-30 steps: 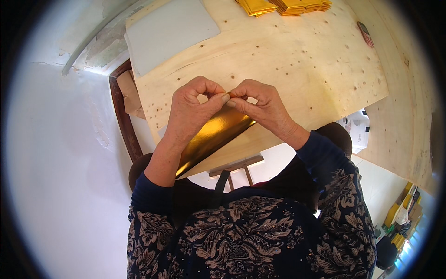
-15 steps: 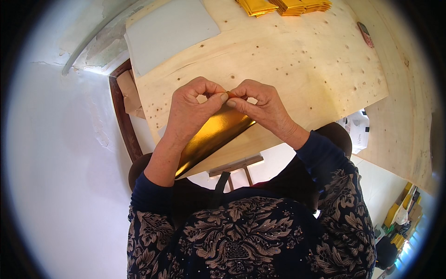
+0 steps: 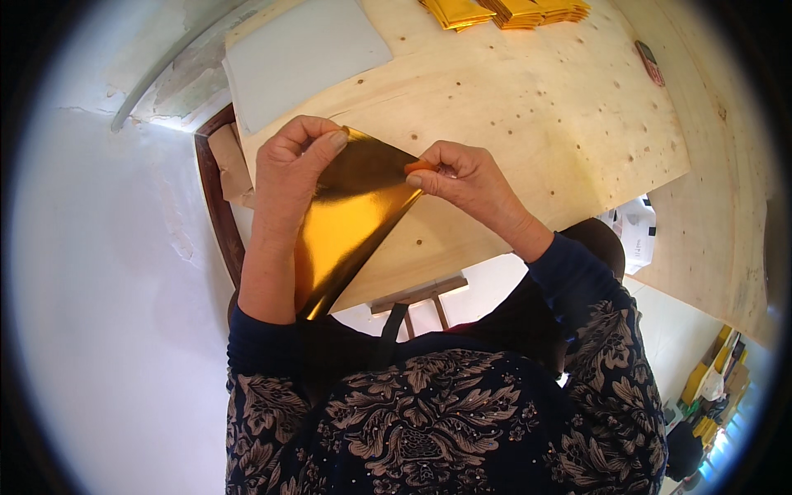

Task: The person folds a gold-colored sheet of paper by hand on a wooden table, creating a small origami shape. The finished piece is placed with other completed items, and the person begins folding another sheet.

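A shiny gold foil sheet point(image 3: 351, 219) hangs between my hands over the near edge of the plywood table, its lower end reaching down toward my lap. My left hand point(image 3: 287, 161) pinches the sheet's upper left corner between thumb and finger. At the other upper corner, my right hand point(image 3: 469, 180) grips the edge the same way. Something orange point(image 3: 419, 167), perhaps a finger cover, shows at the right index fingertip. The left palm and wrist hide part of the sheet's left side.
Pale grey sheets point(image 3: 305, 62) lie at the far left of the plywood table point(image 3: 511, 107). Gold folded packets point(image 3: 517, 14) sit at the far edge, and a small red phone point(image 3: 649, 63) at the right. A wall point(image 3: 124, 272) stands close on the left.
My hands were together at the middle. The left has moved left and slightly up, drawing the gold sheet out wide, while the right has barely moved.
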`<state>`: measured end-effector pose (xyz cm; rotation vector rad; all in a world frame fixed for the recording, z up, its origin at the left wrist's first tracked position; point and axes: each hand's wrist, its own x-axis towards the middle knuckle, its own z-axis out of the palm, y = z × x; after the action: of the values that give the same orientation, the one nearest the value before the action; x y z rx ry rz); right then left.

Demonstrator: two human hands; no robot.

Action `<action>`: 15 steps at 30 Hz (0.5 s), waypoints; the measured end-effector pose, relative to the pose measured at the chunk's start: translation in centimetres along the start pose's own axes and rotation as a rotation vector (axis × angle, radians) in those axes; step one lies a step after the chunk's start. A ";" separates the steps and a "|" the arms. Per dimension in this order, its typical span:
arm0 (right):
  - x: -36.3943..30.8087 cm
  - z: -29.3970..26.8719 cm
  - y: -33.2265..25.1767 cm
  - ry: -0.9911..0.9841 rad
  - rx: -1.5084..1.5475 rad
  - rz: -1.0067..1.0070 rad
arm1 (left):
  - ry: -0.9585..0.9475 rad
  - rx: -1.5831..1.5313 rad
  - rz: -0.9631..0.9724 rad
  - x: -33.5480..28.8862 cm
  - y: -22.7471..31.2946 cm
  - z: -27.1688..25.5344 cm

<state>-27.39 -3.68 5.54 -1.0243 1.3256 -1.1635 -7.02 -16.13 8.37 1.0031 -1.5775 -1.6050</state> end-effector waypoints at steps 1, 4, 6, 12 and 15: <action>0.1 0.0 0.1 -0.006 0.055 -0.001 | 0.021 -0.001 -0.005 0.1 0.0 -0.2; 0.3 -0.1 0.5 -0.007 0.100 0.044 | -0.001 -0.050 0.036 0.0 0.0 -0.3; 0.5 -0.4 0.8 -0.034 0.126 0.072 | 0.009 -0.040 0.027 -0.1 0.0 -0.3; 0.6 -1.1 0.7 0.021 0.201 0.117 | 0.058 -0.126 0.094 0.2 0.1 -0.5; 0.4 -0.9 0.5 0.094 0.195 0.071 | 0.077 -0.121 0.085 0.3 0.0 -0.5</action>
<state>-28.28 -3.94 5.00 -0.7850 1.2827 -1.2722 -6.73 -16.59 8.33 0.9113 -1.4346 -1.5652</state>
